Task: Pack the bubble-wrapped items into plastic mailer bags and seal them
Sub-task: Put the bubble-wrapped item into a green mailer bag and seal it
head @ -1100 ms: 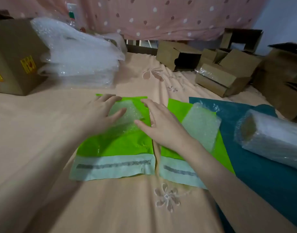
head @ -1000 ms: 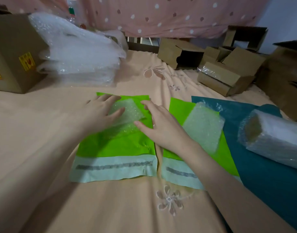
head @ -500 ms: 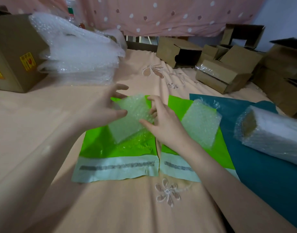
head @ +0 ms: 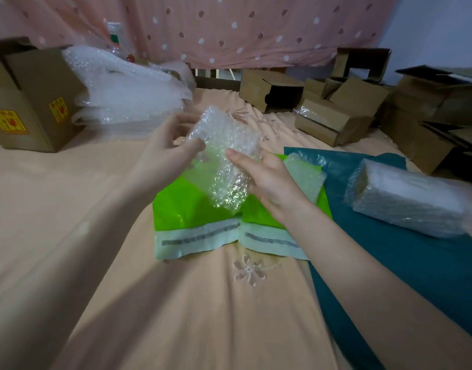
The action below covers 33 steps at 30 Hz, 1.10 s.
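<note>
A flat bubble-wrapped item is held tilted in the air above the bed. My left hand grips its upper left edge, thumb on the near face. My right hand holds its right edge, thumb on the near face. Below it lie two green plastic mailer bags side by side, the left one and the right one, their pale adhesive flaps toward me. A second bubble-wrapped item rests on the right bag.
A roll of bubble wrap lies on a teal sheet at the right. Stacked bubble wrap and a cardboard box sit at the back left. Several cardboard boxes crowd the back right.
Both hands have lifted the bubble-wrapped item off the left green bag and raised it, tilted, into the air. The other item and both bags stay in place.
</note>
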Each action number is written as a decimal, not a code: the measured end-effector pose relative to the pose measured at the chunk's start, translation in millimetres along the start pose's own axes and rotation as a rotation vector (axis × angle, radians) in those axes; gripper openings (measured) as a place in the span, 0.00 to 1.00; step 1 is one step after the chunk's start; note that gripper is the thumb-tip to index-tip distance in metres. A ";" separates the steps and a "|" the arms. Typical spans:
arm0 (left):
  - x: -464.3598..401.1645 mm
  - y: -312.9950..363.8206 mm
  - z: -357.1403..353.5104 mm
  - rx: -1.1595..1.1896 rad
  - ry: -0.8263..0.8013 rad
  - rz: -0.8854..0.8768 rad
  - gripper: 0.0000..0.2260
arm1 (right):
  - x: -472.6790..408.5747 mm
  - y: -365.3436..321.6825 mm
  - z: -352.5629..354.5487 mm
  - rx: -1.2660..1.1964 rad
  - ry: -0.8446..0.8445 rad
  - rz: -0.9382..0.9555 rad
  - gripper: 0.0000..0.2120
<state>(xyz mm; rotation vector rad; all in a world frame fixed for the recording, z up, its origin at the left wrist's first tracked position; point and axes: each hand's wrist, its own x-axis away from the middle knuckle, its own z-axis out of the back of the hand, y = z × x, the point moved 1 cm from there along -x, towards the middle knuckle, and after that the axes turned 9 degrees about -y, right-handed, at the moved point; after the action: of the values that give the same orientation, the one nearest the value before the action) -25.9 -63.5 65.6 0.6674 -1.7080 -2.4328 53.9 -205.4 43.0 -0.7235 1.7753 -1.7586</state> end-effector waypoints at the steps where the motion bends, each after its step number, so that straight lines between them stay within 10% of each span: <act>1: 2.6 1.6 -3.3 -0.008 0.000 -0.006 0.11 | 3.8 -1.1 0.6 -0.043 0.006 0.014 0.16; 33: 28.1 -60.2 -29.8 -1.017 -0.401 0.051 0.13 | 33.1 33.7 24.5 0.154 0.139 -0.074 0.05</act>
<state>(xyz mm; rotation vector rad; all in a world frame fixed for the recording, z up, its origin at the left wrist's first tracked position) -29.0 -76.3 -6.0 -0.0050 -0.3238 -3.0066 47.2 -245.8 9.1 -0.6236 1.6968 -2.0143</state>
